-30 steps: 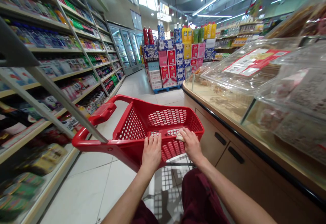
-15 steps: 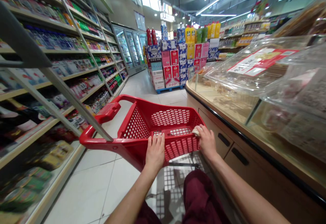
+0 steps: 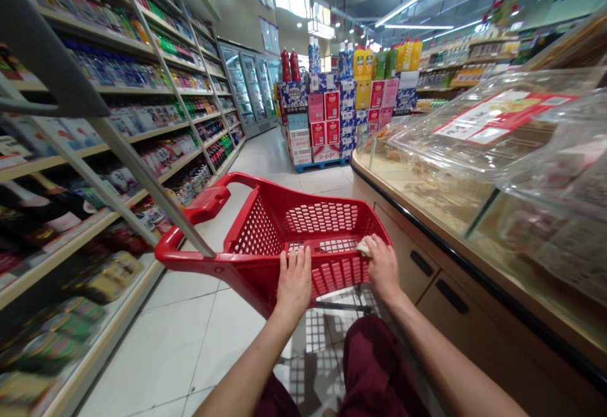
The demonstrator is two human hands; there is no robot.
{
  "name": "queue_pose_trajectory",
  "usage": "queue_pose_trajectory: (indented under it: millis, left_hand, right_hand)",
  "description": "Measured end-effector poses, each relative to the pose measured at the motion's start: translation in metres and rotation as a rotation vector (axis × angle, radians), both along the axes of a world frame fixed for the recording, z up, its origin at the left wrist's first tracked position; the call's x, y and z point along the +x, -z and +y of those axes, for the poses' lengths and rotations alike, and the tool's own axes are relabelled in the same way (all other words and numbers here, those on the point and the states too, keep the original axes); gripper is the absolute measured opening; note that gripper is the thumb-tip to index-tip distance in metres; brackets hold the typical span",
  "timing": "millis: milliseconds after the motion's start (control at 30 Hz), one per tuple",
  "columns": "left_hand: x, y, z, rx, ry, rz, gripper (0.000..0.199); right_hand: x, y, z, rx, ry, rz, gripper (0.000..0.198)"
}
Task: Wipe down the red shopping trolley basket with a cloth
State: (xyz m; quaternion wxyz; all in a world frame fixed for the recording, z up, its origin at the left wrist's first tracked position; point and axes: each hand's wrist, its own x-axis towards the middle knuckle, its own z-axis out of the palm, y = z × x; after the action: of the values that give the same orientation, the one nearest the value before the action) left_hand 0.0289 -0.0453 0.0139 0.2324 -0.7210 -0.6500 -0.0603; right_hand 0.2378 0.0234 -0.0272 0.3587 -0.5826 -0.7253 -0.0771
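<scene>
A red plastic shopping cart basket point(image 3: 265, 266) with mesh sides stands across in front of my knees; nothing lies in the part of it that shows. My left hand point(image 3: 294, 281) rests palm down on its near rim, fingers stretched and slightly apart over the edge. Further right on the same rim, my right hand point(image 3: 383, 266) is closed on a crumpled white cloth point(image 3: 365, 246), which touches the rim near the corner. The cart's red handle point(image 3: 202, 207) is at its left end, with a grey metal bar point(image 3: 156, 189) crossing in front.
Shelves of bottles point(image 3: 156, 94) run along the left. A wooden display counter point(image 3: 408, 214) with clear plastic food boxes point(image 3: 478, 123) stands close on the right. Stacked drink cartons point(image 3: 327, 123) sit on a blue pallet ahead, and glass-door fridges point(image 3: 251, 91) line the back.
My right hand with the cloth has moved slightly left along the rim, away from the corner. My left hand stays at its place on the cart. The view has shifted a little.
</scene>
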Motion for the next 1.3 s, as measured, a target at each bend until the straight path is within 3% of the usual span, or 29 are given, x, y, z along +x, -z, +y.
queue_pose_trajectory:
  millis: [133, 267, 333, 500, 667, 867, 1033, 1200, 1300]
  left_hand:
    - [-0.001, 0.001, -0.001, 0.005, 0.019, -0.005, 0.051]
    - [-0.002, 0.003, -0.002, 0.0, 0.04, -0.003, 0.051]
    - [-0.001, 0.004, -0.002, -0.003, 0.037, -0.008, 0.051]
    - [-0.003, 0.005, -0.002, -0.006, 0.048, -0.018, 0.053]
    - [-0.002, 0.008, -0.003, -0.02, 0.052, -0.028, 0.056]
    - [0.002, 0.007, -0.005, -0.028, 0.014, -0.038, 0.059]
    - [0.003, 0.006, -0.008, -0.008, 0.032, -0.033, 0.057]
    - [0.003, 0.007, -0.008, 0.023, 0.031, -0.05, 0.056]
    - [0.002, 0.009, -0.008, 0.03, 0.055, -0.04, 0.057]
  right_hand:
    - [-0.014, -0.003, -0.004, 0.032, -0.21, -0.087, 0.051]
    - [0.003, 0.001, 0.001, 0.003, 0.037, -0.015, 0.045]
    - [0.002, 0.002, -0.001, 0.01, 0.089, 0.001, 0.044]
    - [-0.015, -0.002, -0.008, 0.046, -0.175, -0.111, 0.049]
    - [-0.006, -0.003, -0.005, 0.026, 0.087, -0.009, 0.045]
    - [-0.024, -0.006, -0.015, 0.041, -0.192, -0.131, 0.051]
    - [-0.009, -0.005, -0.008, -0.032, 0.083, -0.033, 0.046]
    - [-0.028, -0.004, -0.019, 0.021, -0.157, -0.143, 0.05]
    - [-0.017, -0.004, -0.015, 0.009, -0.079, -0.119, 0.048]
